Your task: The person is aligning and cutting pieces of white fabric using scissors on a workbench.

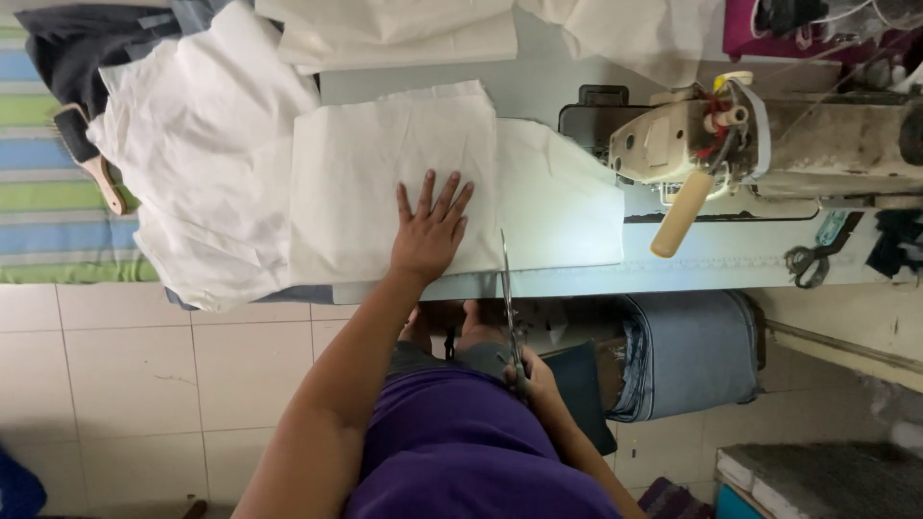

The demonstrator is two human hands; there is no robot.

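Left hand (430,229) lies flat, fingers spread wide, pinning the thin, floppy off-white cotton cloth panel (385,183) on the pale grey table (577,279), right hand (535,378) gripping long steel scissors (510,308) — looks light and slippery, so I'd hold near the cut edge.

The right hand (540,378) is mostly hidden behind the scissors' (510,308) handles.

The left hand (430,231) lay flat, fingers spread, on a folded piece of white cloth (385,192) spread over the sewing table (731,259). The right hand (535,382), low at about five o'clock from the left, gripped a pair of scissors (508,298) whose long blades pointed up toward twelve o'clock, their tip at the cloth's near edge. The sewing machine (731,144) stood at two o'clock, and a wooden brush (91,159) lay at nine o'clock on a striped mat (38,221).
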